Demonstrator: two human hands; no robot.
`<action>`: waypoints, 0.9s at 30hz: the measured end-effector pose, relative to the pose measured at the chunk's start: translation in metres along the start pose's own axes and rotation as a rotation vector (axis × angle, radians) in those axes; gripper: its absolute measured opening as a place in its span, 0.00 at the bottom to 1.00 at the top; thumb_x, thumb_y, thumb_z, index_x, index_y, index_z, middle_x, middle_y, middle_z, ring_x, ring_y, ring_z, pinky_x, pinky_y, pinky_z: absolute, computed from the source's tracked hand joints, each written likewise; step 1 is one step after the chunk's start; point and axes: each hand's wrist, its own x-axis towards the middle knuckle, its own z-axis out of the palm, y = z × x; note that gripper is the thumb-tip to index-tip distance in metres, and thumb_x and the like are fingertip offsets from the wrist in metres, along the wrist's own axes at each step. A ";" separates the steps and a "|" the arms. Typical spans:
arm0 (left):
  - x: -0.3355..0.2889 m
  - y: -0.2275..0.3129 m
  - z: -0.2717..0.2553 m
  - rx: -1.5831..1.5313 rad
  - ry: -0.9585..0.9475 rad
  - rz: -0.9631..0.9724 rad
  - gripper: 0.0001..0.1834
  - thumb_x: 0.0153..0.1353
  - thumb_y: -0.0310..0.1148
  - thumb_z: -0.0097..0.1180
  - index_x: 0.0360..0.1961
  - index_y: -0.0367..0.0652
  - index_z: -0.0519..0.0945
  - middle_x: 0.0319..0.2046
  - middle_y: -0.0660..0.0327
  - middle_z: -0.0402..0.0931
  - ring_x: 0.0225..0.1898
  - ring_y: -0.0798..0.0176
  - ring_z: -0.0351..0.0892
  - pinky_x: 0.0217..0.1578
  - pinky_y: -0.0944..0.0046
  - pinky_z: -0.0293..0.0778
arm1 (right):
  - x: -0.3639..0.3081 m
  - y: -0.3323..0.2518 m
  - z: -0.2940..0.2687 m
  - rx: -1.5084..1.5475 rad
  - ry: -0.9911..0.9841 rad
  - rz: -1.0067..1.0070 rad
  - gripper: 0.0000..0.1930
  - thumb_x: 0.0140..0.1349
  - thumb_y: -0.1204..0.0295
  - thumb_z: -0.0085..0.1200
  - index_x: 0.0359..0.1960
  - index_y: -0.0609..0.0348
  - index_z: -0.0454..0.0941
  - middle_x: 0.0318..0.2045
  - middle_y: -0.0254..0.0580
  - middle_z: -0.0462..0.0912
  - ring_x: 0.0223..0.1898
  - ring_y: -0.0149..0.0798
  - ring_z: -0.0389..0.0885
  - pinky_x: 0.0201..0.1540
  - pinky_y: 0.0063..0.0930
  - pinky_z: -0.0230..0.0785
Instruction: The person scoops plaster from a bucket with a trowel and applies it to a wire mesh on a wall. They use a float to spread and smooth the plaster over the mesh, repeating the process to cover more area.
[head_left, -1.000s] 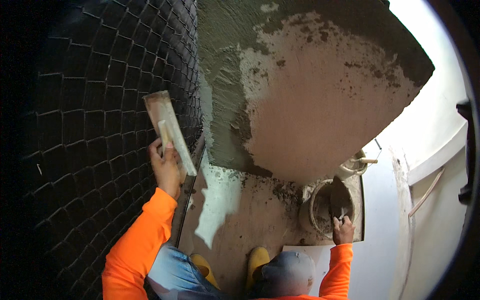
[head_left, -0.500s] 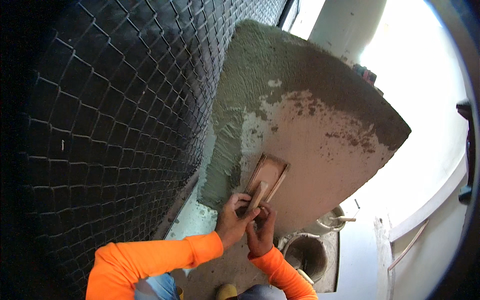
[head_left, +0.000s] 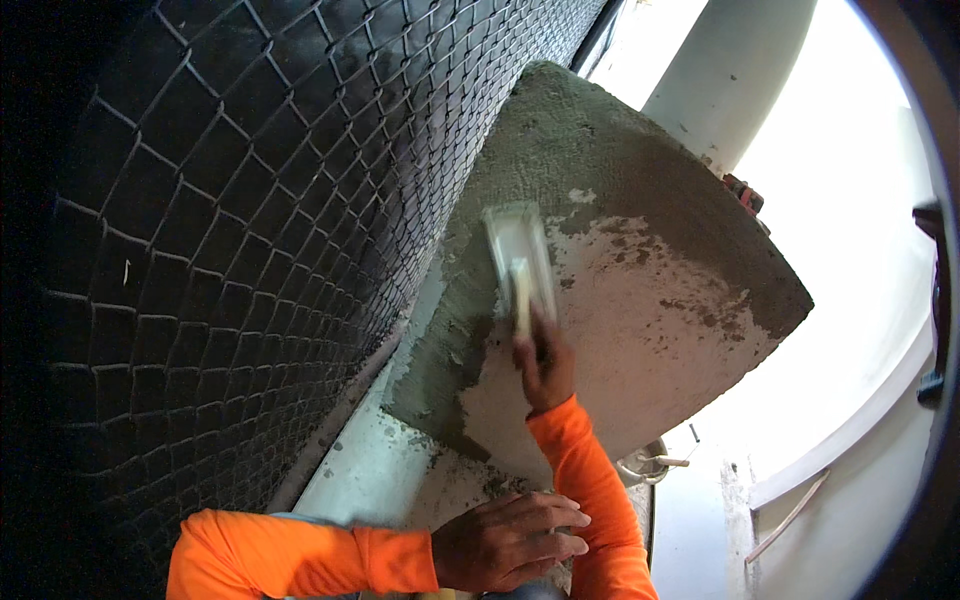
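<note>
My right hand (head_left: 545, 365) grips the handle of a plastering float (head_left: 518, 250), which is smeared by motion. The float's flat face lies against or close over a wall panel (head_left: 630, 360), at the border of the wet grey mortar (head_left: 450, 310) and the bare pinkish surface. Mortar covers the panel's left side and its upper edge, rough in places. Low in the view my left hand (head_left: 510, 543) stretches its fingers over the right orange sleeve, holding nothing.
Black chain-link fencing (head_left: 250, 200) runs along the left side. Beneath the panel's lower edge a bucket (head_left: 645, 465) shows in part, with a wooden handle across it. A small red object (head_left: 742, 194) sits on the panel's upper right edge. A thin stick (head_left: 790, 515) leans at the lower right.
The right hand has carried the float up over the mortar. My left hand has let go of the float and dropped to the right forearm. The view has shifted a little.
</note>
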 end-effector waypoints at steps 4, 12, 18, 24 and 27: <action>0.001 0.007 -0.013 0.056 0.045 0.081 0.14 0.64 0.35 0.58 0.50 0.46 0.80 0.53 0.57 0.79 0.57 0.50 0.78 0.57 0.52 0.76 | -0.050 0.011 0.010 -0.222 -0.026 -0.085 0.25 0.74 0.73 0.48 0.71 0.61 0.66 0.41 0.39 0.82 0.31 0.27 0.74 0.35 0.23 0.72; 0.004 0.008 0.001 0.032 0.190 0.131 0.10 0.62 0.29 0.63 0.45 0.47 0.83 0.52 0.57 0.81 0.56 0.51 0.79 0.58 0.52 0.75 | -0.035 0.017 -0.001 -0.277 0.072 -0.037 0.24 0.74 0.73 0.45 0.71 0.62 0.67 0.45 0.42 0.82 0.34 0.27 0.75 0.38 0.22 0.73; 0.003 0.014 -0.005 -0.088 0.238 0.080 0.07 0.63 0.29 0.61 0.43 0.46 0.83 0.50 0.58 0.81 0.56 0.53 0.79 0.58 0.55 0.75 | -0.042 0.012 -0.012 -0.183 0.150 -0.031 0.24 0.72 0.75 0.47 0.69 0.64 0.69 0.43 0.44 0.85 0.29 0.31 0.75 0.34 0.25 0.72; 0.003 0.016 -0.015 -0.008 0.084 0.119 0.09 0.60 0.28 0.62 0.42 0.49 0.83 0.48 0.61 0.82 0.54 0.55 0.80 0.56 0.58 0.75 | -0.056 0.010 -0.016 -0.325 -0.126 -0.038 0.23 0.73 0.74 0.47 0.68 0.66 0.69 0.52 0.52 0.84 0.32 0.35 0.80 0.38 0.28 0.76; 0.003 0.016 -0.018 -0.049 0.188 0.083 0.09 0.58 0.28 0.63 0.41 0.50 0.83 0.48 0.62 0.82 0.54 0.56 0.80 0.55 0.58 0.75 | -0.068 -0.005 -0.016 -0.293 -0.079 -0.091 0.23 0.74 0.72 0.45 0.69 0.66 0.67 0.54 0.53 0.83 0.35 0.35 0.83 0.39 0.29 0.76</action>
